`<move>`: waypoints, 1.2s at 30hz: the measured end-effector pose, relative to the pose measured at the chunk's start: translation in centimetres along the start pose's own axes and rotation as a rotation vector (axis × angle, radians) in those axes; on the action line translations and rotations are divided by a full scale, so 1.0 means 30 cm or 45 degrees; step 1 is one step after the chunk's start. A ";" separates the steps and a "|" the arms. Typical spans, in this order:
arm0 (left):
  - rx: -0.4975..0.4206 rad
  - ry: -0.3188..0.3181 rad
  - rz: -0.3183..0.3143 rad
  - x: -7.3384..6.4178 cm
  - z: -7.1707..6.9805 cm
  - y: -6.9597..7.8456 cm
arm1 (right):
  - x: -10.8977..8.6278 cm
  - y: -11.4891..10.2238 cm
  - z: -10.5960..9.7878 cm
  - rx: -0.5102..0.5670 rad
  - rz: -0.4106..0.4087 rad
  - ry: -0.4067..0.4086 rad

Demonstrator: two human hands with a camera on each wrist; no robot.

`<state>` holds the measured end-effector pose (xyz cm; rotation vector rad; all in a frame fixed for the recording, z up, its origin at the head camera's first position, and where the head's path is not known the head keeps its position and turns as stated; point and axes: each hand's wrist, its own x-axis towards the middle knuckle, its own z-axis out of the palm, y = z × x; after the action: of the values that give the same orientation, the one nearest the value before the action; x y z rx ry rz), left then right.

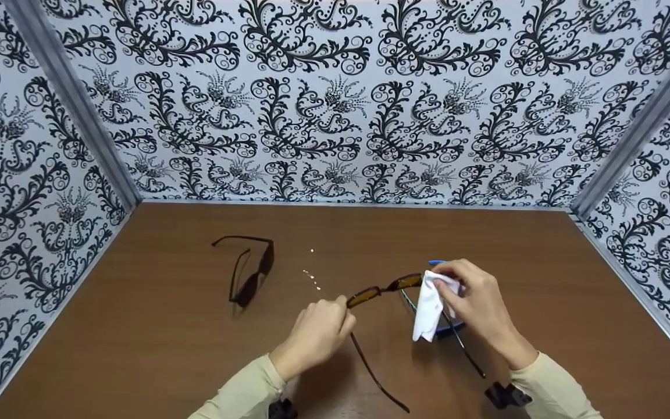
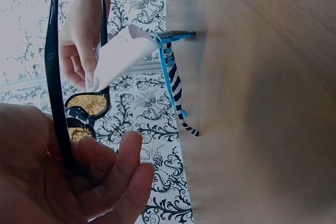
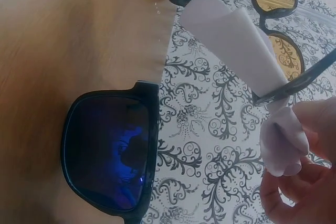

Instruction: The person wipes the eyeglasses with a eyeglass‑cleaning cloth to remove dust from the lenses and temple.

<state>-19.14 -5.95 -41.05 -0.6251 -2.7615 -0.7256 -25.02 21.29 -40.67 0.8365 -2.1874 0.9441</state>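
My left hand (image 1: 319, 331) grips amber-lensed sunglasses (image 1: 364, 297) by the frame end and hinge, above the table. Their dark temples point toward me. At the other end of the frame, my right hand (image 1: 480, 302) pinches a white cloth (image 1: 428, 308), which hangs down over the hinge area. The right wrist view shows the cloth (image 3: 236, 45) bunched at the fingers and passing behind a temple. Beneath them, a second pair of glasses with blue parts (image 1: 437, 262) stands on the table, partly hidden by cloth and hand; its zebra-striped temple (image 2: 176, 82) appears in the left wrist view.
Black sunglasses (image 1: 266, 259) with unfolded temples stand on the left of the brown table (image 1: 166, 349). Small bright specks (image 1: 312, 276) lie near the middle. Patterned panels (image 1: 335, 105) close off the back and both sides.
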 end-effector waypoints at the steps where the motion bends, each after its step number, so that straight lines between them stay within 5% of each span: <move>1: 0.000 -0.002 -0.002 -0.001 0.001 0.002 | 0.000 0.000 0.000 -0.002 0.010 -0.005; 9: 0.009 0.015 0.024 -0.002 0.010 0.002 | 0.005 -0.008 -0.010 -0.013 0.044 -0.013; 21: 0.059 0.058 -0.061 0.031 0.008 -0.070 | -0.016 -0.001 -0.025 0.044 -0.230 -0.166; 36: 0.061 0.101 -0.118 0.052 -0.005 -0.136 | -0.051 -0.005 -0.070 0.132 -0.405 -0.329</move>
<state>-22.37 -8.71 -42.14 -0.4516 -2.7405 -0.6858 -23.37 23.30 -40.55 1.3758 -2.1386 0.8314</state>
